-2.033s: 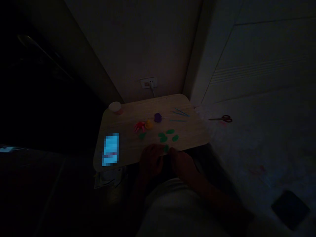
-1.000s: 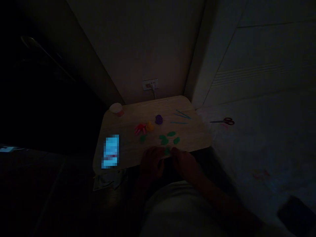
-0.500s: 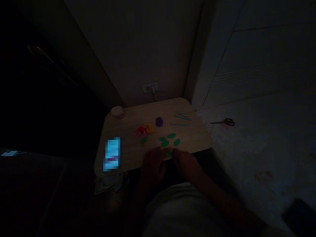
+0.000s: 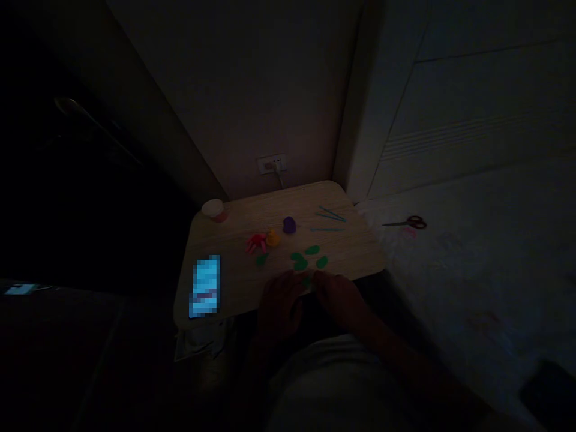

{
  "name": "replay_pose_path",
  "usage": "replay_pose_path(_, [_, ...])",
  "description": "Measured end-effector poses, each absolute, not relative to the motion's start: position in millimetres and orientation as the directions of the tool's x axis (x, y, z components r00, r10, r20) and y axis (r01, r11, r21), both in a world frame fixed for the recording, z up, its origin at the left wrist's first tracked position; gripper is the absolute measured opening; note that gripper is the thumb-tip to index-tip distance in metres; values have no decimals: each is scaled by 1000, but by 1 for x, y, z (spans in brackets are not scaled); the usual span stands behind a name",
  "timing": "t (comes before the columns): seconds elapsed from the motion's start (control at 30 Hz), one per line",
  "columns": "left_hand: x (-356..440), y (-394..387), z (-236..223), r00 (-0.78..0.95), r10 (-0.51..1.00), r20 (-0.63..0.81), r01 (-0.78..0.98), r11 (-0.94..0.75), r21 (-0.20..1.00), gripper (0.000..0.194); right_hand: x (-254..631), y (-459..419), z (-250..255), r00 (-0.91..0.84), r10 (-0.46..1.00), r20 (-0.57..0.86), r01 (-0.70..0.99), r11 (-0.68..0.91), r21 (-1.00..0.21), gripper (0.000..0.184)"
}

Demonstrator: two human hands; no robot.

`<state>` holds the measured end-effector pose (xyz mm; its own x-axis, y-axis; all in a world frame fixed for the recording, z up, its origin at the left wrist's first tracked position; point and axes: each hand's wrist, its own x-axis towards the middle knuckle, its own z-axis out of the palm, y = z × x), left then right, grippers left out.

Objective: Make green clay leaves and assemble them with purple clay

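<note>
At the table's near edge, a small green clay piece lies between my two hands in dim light. The fingers of my left hand curve round to its left side and hold it. My right hand is closed with its fingertips pressed together at the piece's right side; what they pinch is too dark to make out. Just beyond sit several flattened green clay pieces. Farther left are another green lump, a red-and-pink clay shape, a yellow clay shape and a purple clay lump.
Thin blue sticks lie at the table's back right. A cup stands at the back left, and a lit phone lies at the front left. Scissors rest on the white surface to the right. A wall socket holds a plug.
The view has shifted slightly, so the table sits a little lower. Both hands stay at the green clay piece, with almost no visible movement.
</note>
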<state>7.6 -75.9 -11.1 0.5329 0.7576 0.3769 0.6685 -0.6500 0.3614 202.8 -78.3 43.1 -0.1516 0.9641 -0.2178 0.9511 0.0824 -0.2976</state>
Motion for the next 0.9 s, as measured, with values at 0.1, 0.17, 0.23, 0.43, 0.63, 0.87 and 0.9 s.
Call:
replay_pose_path(0.1, [7,-76,-11,536,755,378,664,-654,363,41,204,-77,43,-168,964,-205,944,97,-314,26])
replay_pose_path(0.17, [7,-75,-11,540,750,382,658,-659,364,41,205,-76,43,-162,964,-210,947,92,-307,26])
replay_pose_path(0.23, [7,-75,-11,536,750,387,659,-659,364,40,205,-75,44,-164,961,-222,952,95,-289,25])
replay_pose_path(0.43, [7,-76,-10,522,769,369,672,-637,377,42,206,-73,42,-167,967,-193,946,102,-308,24])
replay_pose_path(0.63, [7,-77,-7,524,779,345,670,-627,397,42,210,-74,35,-181,971,-156,922,112,-370,23])
replay_pose_path(0.87, [7,-77,-8,533,771,349,661,-637,396,43,211,-73,33,-165,975,-147,921,99,-376,22])
replay_pose_path(0.9, [6,-77,-9,535,766,356,660,-642,391,43,211,-72,33,-167,975,-144,923,104,-370,23])
